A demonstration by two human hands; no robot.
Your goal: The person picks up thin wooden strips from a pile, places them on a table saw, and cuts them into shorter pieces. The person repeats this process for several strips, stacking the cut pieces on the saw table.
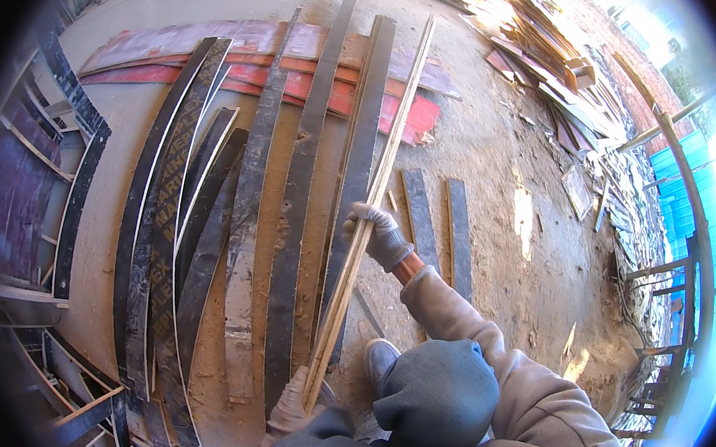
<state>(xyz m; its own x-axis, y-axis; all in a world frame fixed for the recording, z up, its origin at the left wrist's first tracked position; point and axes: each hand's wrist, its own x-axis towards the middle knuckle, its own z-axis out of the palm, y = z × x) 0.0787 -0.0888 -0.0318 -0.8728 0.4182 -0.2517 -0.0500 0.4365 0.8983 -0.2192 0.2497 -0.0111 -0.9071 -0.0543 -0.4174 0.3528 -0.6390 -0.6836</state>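
A long, narrow bundle of plywood strips (390,145), seen on edge with pale layered sides, slants from low centre up to the far middle. My right hand (376,235), in a light knitted glove, is wrapped round it near its middle. Also gloved, my left hand (294,403) grips the near end; its fingers are partly hidden. Just left of the strips, a dark-faced plank (368,100) lies lengthwise on the ground, with another dark plank (302,170) beside it. My bent knee (437,395) and one shoe (380,360) are close to my hands.
More dark planks (164,210) lie side by side to the left. Red panels (260,80) are beneath their far ends. Two shorter boards (459,239) rest right of my hand. Scrap wood (552,63) is heaped far right; dark frames (69,195) stand at the left edge.
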